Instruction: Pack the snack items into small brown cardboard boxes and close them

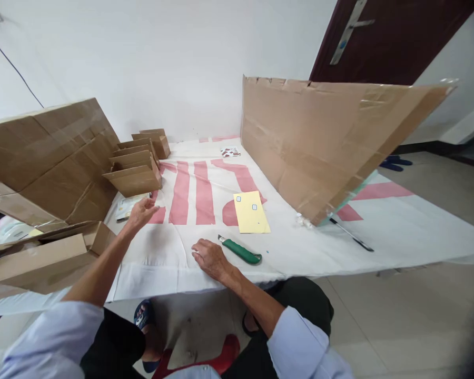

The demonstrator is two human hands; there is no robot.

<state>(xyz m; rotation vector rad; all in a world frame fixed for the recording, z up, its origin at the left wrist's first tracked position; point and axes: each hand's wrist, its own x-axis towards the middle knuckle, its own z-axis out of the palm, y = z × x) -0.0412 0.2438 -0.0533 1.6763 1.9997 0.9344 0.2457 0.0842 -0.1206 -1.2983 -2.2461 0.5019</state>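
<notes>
My left hand [141, 211] is held over the left part of the table, fingers apart and nothing in them. It partly covers a small white and yellowish packet [126, 207]; whether they touch I cannot tell. Near the front edge, my right hand [211, 259] rests on the cloth with loosely bent, parted fingers and holds nothing. Just right of it lies a green utility knife [242, 251], a bit of blade showing at its left end. Beyond the knife is a yellow card [251, 213] with two small square marks.
Several small open cardboard boxes [136, 180] stand in a row at the back left, beside a large cardboard sheet [63, 163]. Another open box [43, 263] sits front left. A tall cardboard panel [319, 137] rises on the right, a thin black stick [353, 236] by its base. A patterned card [230, 152] lies at the back.
</notes>
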